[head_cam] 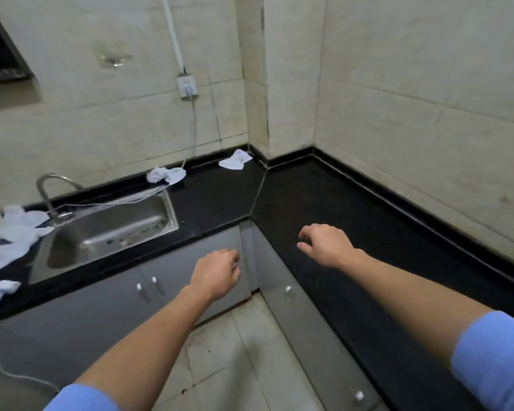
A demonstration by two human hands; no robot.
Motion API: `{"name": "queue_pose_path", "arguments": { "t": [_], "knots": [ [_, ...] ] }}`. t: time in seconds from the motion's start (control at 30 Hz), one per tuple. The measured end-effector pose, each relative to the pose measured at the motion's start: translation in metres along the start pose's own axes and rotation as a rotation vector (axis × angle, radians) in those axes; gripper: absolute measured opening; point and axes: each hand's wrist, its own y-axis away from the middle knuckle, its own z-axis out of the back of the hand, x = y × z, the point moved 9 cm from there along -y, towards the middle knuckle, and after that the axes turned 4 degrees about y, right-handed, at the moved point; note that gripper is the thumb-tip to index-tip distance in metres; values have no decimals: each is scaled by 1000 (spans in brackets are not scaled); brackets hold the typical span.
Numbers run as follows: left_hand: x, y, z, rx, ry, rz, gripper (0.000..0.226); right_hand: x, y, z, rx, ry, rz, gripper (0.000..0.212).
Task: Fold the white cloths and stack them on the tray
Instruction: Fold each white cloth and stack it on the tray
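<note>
Both hands are empty: the left hand [217, 275] hangs loosely curled before the cabinet doors [149, 289], the right hand [324, 243] hovers half-open over the black counter [353, 209]. Crumpled white cloths lie unfolded: one in the corner [235, 159], one behind the sink [166, 175], a heap at far left [15, 232]. I see no tray.

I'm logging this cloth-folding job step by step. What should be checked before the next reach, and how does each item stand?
1. Left hand free: ok, holds nothing.
2. Right hand free: ok, empty, over the black stone counter.
3. Crumpled white cloth in the far corner unfolded: ok, needs folding.
4. Crumpled white cloth behind the steel sink clear of the basin: ok, lies on the counter.
5. White cloths heaped left of the sink: not ok, unfolded.
6. Tray located: cannot tell, none in view.
</note>
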Motion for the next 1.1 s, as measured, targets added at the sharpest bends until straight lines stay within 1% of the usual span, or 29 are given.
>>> {"name": "queue_pose_path", "arguments": {
  "t": [0.13,0.27,0.37,0.53,0.73,0.93,1.1],
  "knots": [
    [55,-56,8,16,-10,74,27,22,-87,-13,46,-42,43,33],
    [104,-104,27,-44,8,146,25,41,-166,-21,72,-16,103,33],
    [137,-132,29,-33,17,171,20,60,-216,-32,116,-2,141,31],
    [193,-193,31,-40,24,192,17,85,-303,-39,111,24,185,32],
    [260,-288,23,1,52,152,16,91,-412,-52,112,50,118,34],
    [328,-390,33,19,78,99,12,98,-509,-59,135,47,23,32],
    [359,-448,16,76,113,100,16,94,-574,-79,189,50,10,31]
  ]
}}
